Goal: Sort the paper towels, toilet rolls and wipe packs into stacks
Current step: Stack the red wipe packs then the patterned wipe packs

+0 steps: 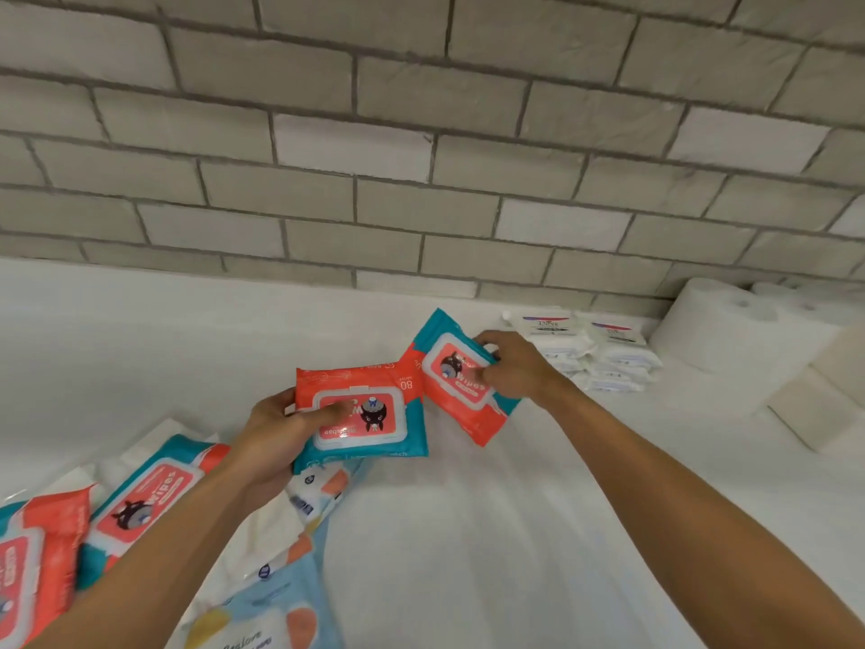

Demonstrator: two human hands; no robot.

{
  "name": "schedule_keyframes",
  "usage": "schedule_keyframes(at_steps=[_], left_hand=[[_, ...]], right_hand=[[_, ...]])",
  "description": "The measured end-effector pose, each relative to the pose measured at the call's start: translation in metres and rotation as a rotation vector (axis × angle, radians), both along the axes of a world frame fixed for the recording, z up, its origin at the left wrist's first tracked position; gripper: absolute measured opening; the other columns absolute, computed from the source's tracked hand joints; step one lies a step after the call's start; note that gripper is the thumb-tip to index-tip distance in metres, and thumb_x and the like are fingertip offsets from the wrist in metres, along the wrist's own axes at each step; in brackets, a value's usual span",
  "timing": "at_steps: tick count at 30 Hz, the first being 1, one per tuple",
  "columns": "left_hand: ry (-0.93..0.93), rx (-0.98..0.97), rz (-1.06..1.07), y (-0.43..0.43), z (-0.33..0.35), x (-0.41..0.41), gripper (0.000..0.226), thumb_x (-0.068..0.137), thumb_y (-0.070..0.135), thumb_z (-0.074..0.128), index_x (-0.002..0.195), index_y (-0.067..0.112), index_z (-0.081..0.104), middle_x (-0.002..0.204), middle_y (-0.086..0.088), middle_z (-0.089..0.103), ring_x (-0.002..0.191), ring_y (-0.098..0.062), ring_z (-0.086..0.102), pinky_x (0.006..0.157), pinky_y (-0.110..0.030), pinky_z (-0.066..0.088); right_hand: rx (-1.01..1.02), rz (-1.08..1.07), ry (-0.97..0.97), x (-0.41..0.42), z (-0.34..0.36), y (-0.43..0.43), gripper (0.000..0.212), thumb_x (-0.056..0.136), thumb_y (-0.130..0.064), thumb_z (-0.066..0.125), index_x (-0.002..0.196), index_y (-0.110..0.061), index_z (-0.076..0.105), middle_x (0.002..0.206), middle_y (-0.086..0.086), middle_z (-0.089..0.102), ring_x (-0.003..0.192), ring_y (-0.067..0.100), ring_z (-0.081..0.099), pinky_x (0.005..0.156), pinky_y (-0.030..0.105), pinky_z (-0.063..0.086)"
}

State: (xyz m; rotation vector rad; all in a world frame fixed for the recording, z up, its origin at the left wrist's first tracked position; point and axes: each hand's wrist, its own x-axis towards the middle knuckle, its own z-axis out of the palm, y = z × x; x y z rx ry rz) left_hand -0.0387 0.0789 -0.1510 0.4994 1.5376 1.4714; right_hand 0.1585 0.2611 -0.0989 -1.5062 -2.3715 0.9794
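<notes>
My left hand (271, 437) grips a red and teal wipe pack (374, 414) by its left end, thumb on top, held above the white surface. My right hand (512, 367) grips a second red and teal wipe pack (456, 381) by its right side, tilted, just right of the first. More red and teal wipe packs (140, 498) lie at the lower left. Small white tissue packs (599, 353) are stacked at the back right. White paper rolls (730, 320) stand in the far right corner.
A light blue wipe pack (267, 615) and white patterned packs (313, 498) lie under my left forearm. A grey brick wall (421, 156) closes the back. The white cloth-covered surface (468, 531) spreads between my arms. Pale folded paper towels (824, 405) sit at the right edge.
</notes>
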Motion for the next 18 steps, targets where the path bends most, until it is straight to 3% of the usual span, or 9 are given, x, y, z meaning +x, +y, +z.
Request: schedule_keyframes(at_steps=[4,8,13,18], left_hand=[[0.029,-0.016,0.005,0.029,0.002,-0.009,0.033,0.077,0.010,0.077,0.108,0.016,0.068,0.098,-0.009,0.076,0.089,-0.030,0.072,0.079,-0.044,0.058],[0.071,-0.021,-0.012,0.056,0.006,-0.019,0.030,0.078,0.009,0.077,0.106,0.018,0.068,0.097,-0.006,0.076,0.087,-0.027,0.074,0.079,-0.044,0.058],[0.107,-0.022,-0.039,0.090,0.005,-0.031,0.033,0.075,0.009,0.079,0.106,0.016,0.069,0.097,-0.005,0.076,0.084,-0.025,0.074,0.071,-0.038,0.061],[0.106,-0.057,-0.043,0.117,-0.003,-0.047,0.037,0.074,0.010,0.080,0.109,0.016,0.068,0.102,-0.006,0.075,0.090,-0.028,0.073,0.083,-0.048,0.058]], right_hand=[[0.003,0.092,-0.129,-0.018,0.005,0.042,0.048,0.090,-0.020,0.067,0.134,-0.022,0.049,0.132,0.006,0.058,0.106,0.020,0.064,0.074,0.025,0.051],[0.000,0.183,-0.238,-0.036,0.000,0.076,0.050,0.091,-0.020,0.066,0.137,-0.024,0.046,0.138,0.005,0.052,0.116,0.021,0.060,0.087,0.029,0.053],[-0.041,0.299,-0.368,-0.053,-0.014,0.113,0.047,0.093,-0.018,0.062,0.137,-0.026,0.047,0.137,0.003,0.050,0.108,0.016,0.058,0.080,0.024,0.052],[-0.039,0.350,-0.475,-0.067,-0.035,0.132,0.041,0.093,-0.020,0.059,0.133,-0.025,0.051,0.128,0.001,0.059,0.106,0.019,0.064,0.086,0.031,0.056]])
